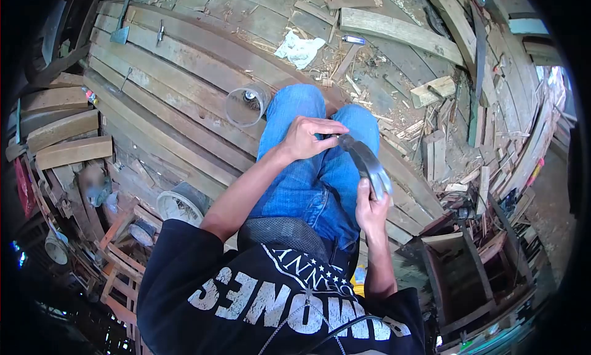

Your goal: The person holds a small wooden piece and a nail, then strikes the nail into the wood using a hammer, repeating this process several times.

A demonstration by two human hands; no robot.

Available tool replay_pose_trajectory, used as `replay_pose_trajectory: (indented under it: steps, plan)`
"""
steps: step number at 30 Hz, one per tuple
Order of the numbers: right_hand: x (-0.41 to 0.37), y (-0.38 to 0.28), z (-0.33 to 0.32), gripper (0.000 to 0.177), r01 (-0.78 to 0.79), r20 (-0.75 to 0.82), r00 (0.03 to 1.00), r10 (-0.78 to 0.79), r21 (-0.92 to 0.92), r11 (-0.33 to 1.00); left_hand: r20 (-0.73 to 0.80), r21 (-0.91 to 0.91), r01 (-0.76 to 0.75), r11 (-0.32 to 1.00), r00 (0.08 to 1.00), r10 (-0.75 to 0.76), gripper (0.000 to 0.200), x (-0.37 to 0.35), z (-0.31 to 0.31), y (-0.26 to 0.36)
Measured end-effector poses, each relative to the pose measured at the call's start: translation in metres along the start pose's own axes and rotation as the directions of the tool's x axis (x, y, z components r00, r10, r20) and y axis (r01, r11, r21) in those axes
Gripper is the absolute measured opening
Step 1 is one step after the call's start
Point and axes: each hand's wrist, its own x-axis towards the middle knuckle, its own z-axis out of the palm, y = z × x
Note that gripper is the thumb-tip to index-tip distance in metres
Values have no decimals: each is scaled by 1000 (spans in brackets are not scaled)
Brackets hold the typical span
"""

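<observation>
My right hand (372,210) is wrapped round a claw hammer (364,160) near its shiny end, above my right thigh. The hammer's dark head points toward my left hand (306,137). That hand rests over my knees, with thumb and fingers brought together at the hammer's head. Whatever sits between those fingertips is too small or hidden to make out. Beside my left knee stands a clear plastic container (245,106) with small metallic bits inside.
Long wooden planks (178,78) run under and beside me. A hatchet (121,32) and a small metal tool (160,33) lie on them. Ahead are a white cloth (299,48), a blue lighter (353,40) and wood scraps. A white bucket (180,205) stands at my left, wooden frames (458,275) at right.
</observation>
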Motion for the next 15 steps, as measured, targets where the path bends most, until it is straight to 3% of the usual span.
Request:
replay_pose_trajectory:
  steps: [2,4,8,10,12,15]
  plan:
    - [3,-11,-4,17,-20,39,999,24,-93,995,-4,13,-27,1000,1000,27,26,1,0,-3]
    - [3,-18,-7,33,45,87,995,-42,-31,999,-3,5,-21,1000,1000,21,26,3,-2,-1]
    - [-5,2,-2,29,48,57,997,-53,78,996,-10,13,-11,1000,1000,11,27,1,1,-3]
    - [0,-14,-3,31,23,38,999,-25,48,999,-10,-4,-3,1000,1000,3,27,0,0,-4]
    - [2,-12,-6,30,49,112,993,-37,-111,993,-12,-15,6,1000,1000,-6,27,1,-1,-6]
    - [0,-23,-7,30,17,71,997,-17,-4,1000,-15,-25,1,1000,1000,-2,27,-2,1,-6]
